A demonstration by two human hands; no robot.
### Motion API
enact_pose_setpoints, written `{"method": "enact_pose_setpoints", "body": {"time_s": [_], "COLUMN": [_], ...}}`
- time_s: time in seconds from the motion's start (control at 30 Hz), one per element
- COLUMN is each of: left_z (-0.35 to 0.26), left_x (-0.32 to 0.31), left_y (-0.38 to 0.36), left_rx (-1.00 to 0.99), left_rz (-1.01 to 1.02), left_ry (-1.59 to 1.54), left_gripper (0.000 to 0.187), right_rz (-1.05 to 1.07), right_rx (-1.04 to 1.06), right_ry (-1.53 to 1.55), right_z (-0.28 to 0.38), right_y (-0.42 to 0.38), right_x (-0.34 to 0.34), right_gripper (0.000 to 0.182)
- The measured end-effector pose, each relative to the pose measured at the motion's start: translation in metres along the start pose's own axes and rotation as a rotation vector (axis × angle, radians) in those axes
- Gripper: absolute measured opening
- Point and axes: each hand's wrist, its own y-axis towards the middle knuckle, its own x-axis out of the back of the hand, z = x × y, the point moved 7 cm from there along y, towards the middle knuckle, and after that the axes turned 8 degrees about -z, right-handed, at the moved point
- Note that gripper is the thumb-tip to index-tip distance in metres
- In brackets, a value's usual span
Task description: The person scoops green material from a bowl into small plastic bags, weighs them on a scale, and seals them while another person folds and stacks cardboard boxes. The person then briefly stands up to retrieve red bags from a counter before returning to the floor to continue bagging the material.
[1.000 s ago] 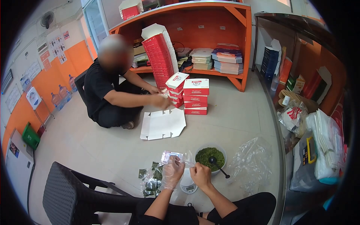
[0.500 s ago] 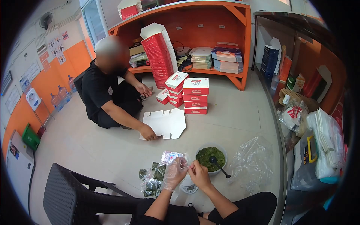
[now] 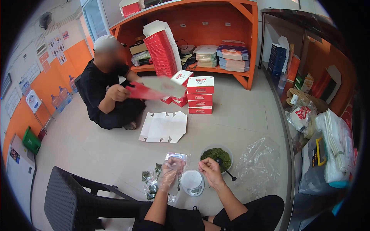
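Note:
My left hand (image 3: 172,171), in a clear loose glove, hangs over the packets left of the scale, its fingers blurred by the clear plastic. Under and beside it lie clear packets with green contents (image 3: 151,184) and a shiny printed plastic pack (image 3: 180,157). My bare right hand (image 3: 212,171) has thumb and fingers pinched together close to the bowl's left edge; I cannot tell whether anything is in the pinch. Between my hands sits a white digital scale (image 3: 192,179) with a bare round top. A bowl (image 3: 231,158) holds chopped green stuff (image 3: 212,153) and a black scoop (image 3: 223,164).
Opposite, a seated person (image 3: 102,84) holds a red and white carton sheet (image 3: 154,88). A flat white carton (image 3: 163,127) lies before them, near stacked red boxes (image 3: 200,96). Crumpled clear plastic (image 3: 257,165) lies right of the bowl; a black chair (image 3: 73,200) stands left.
My hands have parted: the left moved left over the packets, the right slightly right, uncovering the scale. The other person has lifted a red and white carton sheet.

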Motion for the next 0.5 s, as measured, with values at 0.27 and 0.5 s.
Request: {"method": "enact_pose_setpoints", "body": {"time_s": [0.27, 0.5], "left_z": [-0.001, -0.027], "left_x": [0.01, -0.057], "left_y": [0.002, -0.027], "left_rx": [-0.165, -0.641], "left_rz": [-0.179, 0.002], "left_ry": [0.386, 1.259], "left_gripper": [0.015, 0.014], "right_rz": [-0.256, -0.039], "right_rx": [0.418, 0.767], "right_ry": [-0.641, -0.987], "right_z": [0.028, 0.05], "right_y": [-0.014, -0.039], "right_x": [-0.008, -0.044], "right_gripper": [0.021, 0.025]}}
